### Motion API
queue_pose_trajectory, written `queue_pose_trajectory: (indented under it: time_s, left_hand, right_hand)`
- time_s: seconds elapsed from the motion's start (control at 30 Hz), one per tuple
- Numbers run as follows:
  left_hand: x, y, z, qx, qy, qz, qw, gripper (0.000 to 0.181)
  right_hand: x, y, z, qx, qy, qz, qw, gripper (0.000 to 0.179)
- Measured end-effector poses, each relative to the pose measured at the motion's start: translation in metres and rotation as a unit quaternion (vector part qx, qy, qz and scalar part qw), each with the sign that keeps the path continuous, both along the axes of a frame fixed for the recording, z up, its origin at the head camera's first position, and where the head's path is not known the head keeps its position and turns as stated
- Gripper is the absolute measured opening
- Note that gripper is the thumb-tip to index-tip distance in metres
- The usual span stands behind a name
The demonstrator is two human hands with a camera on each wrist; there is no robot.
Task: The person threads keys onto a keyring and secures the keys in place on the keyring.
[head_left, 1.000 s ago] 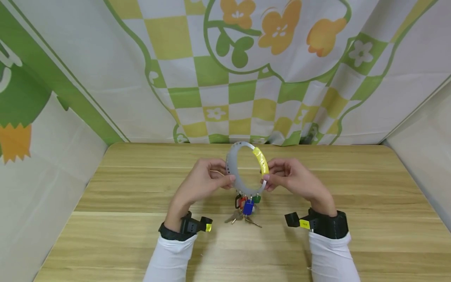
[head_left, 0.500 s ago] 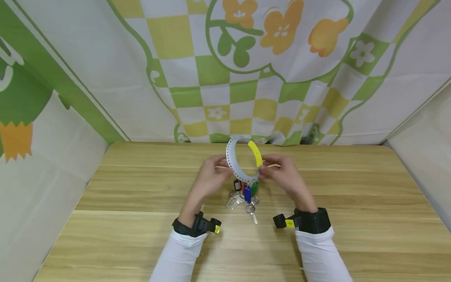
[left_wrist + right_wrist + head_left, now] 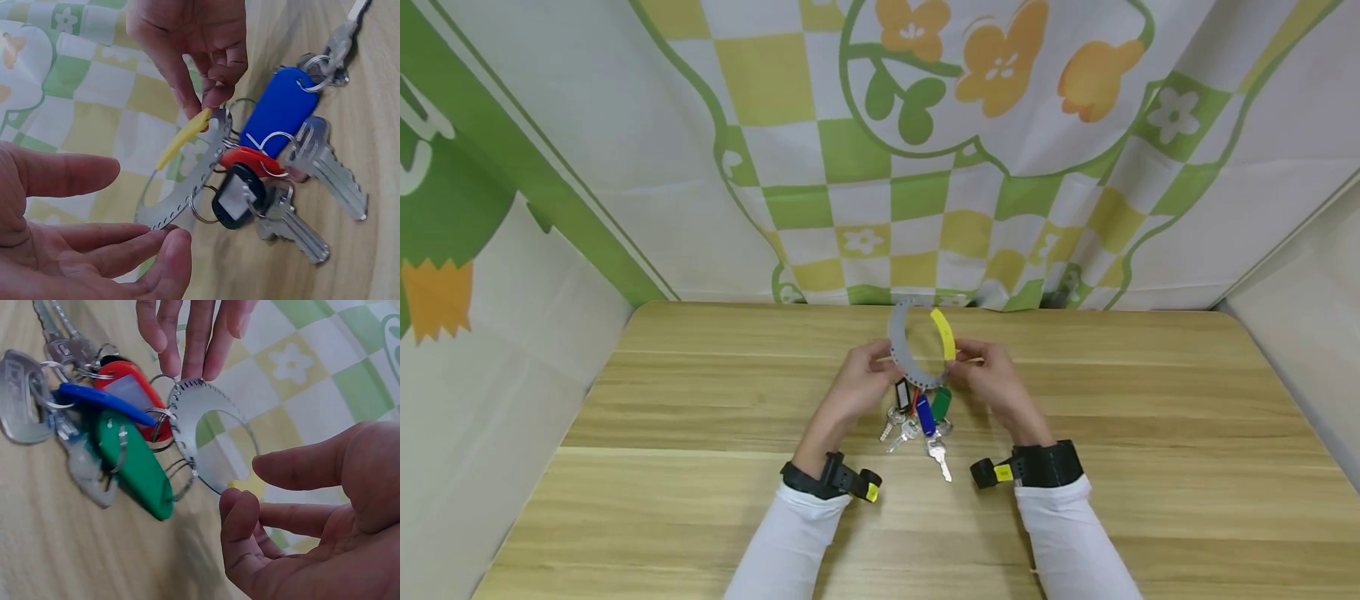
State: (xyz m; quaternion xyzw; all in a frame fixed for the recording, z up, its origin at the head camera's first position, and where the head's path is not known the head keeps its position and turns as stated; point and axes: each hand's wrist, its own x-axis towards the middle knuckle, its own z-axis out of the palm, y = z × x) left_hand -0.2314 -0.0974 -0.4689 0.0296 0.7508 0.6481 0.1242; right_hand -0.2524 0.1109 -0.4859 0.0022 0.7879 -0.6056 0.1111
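Observation:
A grey ring (image 3: pixel 898 337) with small holes along its edge and a yellow section (image 3: pixel 945 333) stands tilted above the table. My right hand (image 3: pixel 996 387) pinches it by the lower end of the yellow section. Straight fingers of my left hand (image 3: pixel 81 231) touch the opposite side, while the left thumb stays apart from the ring. From the bottom hang a blue key tag (image 3: pixel 926 415), a green key tag (image 3: pixel 941 405), a black-framed tag (image 3: pixel 236 197) and a red tag (image 3: pixel 244 161), the red one mostly hidden in the head view. Metal keys (image 3: pixel 937 454) dangle beneath.
The wooden table (image 3: pixel 700 483) lies under both arms. Behind its far edge hangs a green, yellow and white checked curtain (image 3: pixel 850 208). Pale side panels (image 3: pixel 1292 375) stand at left and right. Black wrist straps (image 3: pixel 1048 464) carry small cameras.
Both hands have come closer together, and the ring has turned and sits a little lower than half a second ago. The tags and keys have swung and spread out.

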Motion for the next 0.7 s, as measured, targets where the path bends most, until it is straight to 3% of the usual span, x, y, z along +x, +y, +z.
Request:
queue_pose_trajectory:
  time_s: [0.23, 0.7]
  left_hand:
    - [-0.003, -0.002, -0.01, 0.009, -0.007, -0.032, 0.9994, 0.054]
    - [-0.007, -0.001, -0.021, 0.01, -0.047, -0.051, 0.9975, 0.054]
  right_hand:
    - [-0.005, -0.004, -0.011, -0.021, -0.036, -0.011, 0.9991, 0.046]
    - [-0.004, -0.007, -0.013, -0.01, -0.069, -0.043, 0.9966, 0.049]
